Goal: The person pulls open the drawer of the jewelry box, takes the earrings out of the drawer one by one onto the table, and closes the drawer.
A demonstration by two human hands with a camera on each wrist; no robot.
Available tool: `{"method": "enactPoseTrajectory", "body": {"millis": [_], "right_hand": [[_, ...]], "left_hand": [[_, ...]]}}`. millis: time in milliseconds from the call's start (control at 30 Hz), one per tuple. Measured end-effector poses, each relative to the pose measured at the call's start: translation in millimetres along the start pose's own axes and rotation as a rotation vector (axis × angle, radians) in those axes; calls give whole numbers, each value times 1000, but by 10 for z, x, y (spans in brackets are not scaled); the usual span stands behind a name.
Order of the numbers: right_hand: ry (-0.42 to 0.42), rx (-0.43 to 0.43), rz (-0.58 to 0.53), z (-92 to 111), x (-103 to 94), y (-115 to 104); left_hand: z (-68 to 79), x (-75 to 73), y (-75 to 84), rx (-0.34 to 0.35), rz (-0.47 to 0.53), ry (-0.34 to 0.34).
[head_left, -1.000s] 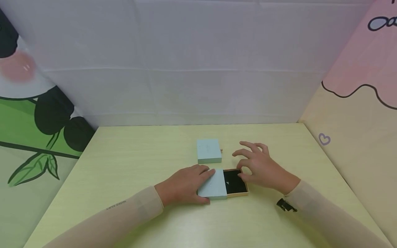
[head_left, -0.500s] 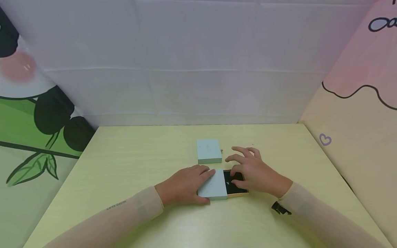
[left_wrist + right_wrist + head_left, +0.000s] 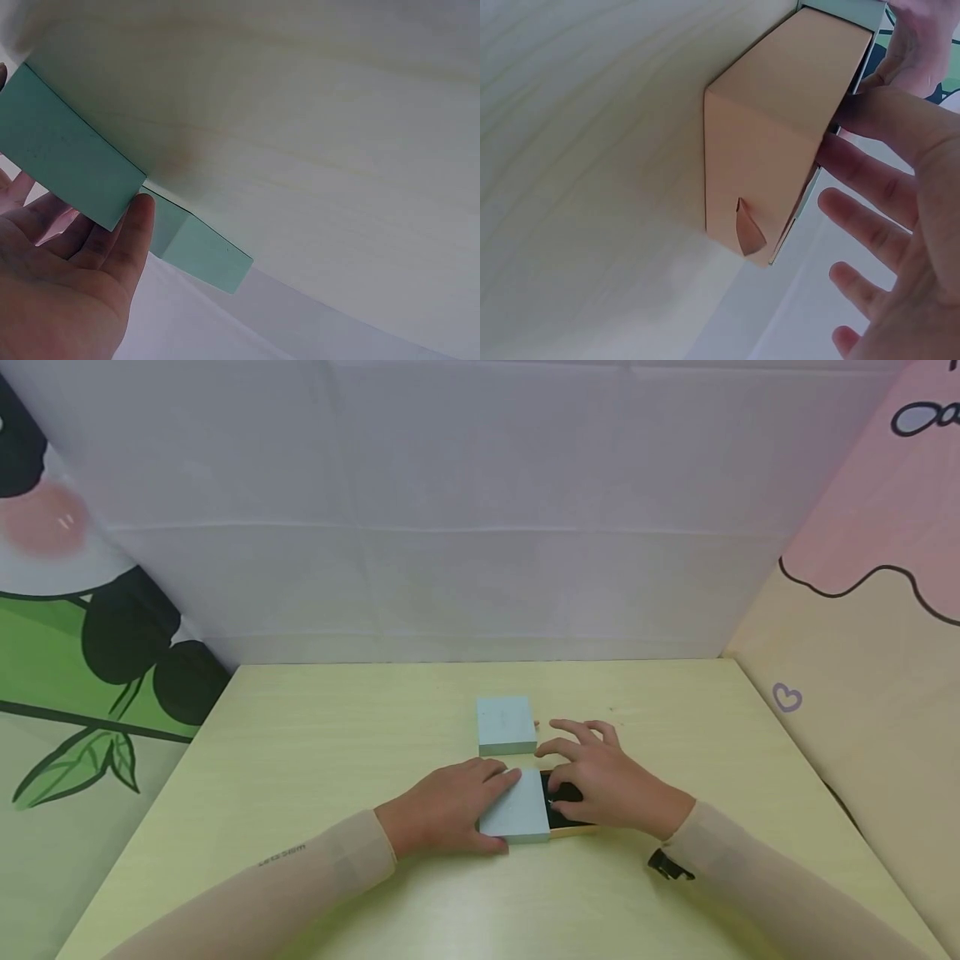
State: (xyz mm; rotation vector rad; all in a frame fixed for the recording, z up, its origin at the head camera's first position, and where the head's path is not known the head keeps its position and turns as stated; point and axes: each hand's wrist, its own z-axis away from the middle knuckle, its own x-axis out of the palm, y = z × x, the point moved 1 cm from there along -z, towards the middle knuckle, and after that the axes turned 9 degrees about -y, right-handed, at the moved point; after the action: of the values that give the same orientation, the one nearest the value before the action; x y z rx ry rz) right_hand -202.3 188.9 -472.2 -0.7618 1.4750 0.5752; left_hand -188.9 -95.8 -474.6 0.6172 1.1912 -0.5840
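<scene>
My left hand (image 3: 442, 806) grips a light blue drawer box (image 3: 516, 817), thumb along the near side and fingers at the far side. Out of its right end sticks a tan inner drawer (image 3: 573, 832) with a black lining. My right hand (image 3: 615, 785) reaches into that drawer from above. Its thumb and index finger stand slightly apart over the lining, around a tiny silver star-shaped piece (image 3: 551, 802) that they partly hide. The other fingers spread toward the back. In the right wrist view a small pull tab (image 3: 748, 232) shows on the drawer's end.
A second light blue box (image 3: 506, 727) lies just behind the first, a small tab (image 3: 536, 724) on its right side. Both rest on a pale wooden table (image 3: 360, 718). A white cloth wall (image 3: 480, 585) stands behind, printed panels at the sides.
My right hand has moved left from the drawer's right edge to over the star-shaped piece, its thumb and index finger now around it. The left hand and both boxes have stayed put.
</scene>
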Motion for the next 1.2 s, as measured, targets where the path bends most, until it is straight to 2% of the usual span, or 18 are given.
{"method": "enactPoseTrajectory", "body": {"millis": [567, 1200], "right_hand": [[-25, 2, 13, -43, 27, -22], [-30, -2, 12, -33, 25, -44]], "left_hand": [[-3, -11, 6, -7, 6, -14], [0, 2, 6, 7, -11, 8]]}}
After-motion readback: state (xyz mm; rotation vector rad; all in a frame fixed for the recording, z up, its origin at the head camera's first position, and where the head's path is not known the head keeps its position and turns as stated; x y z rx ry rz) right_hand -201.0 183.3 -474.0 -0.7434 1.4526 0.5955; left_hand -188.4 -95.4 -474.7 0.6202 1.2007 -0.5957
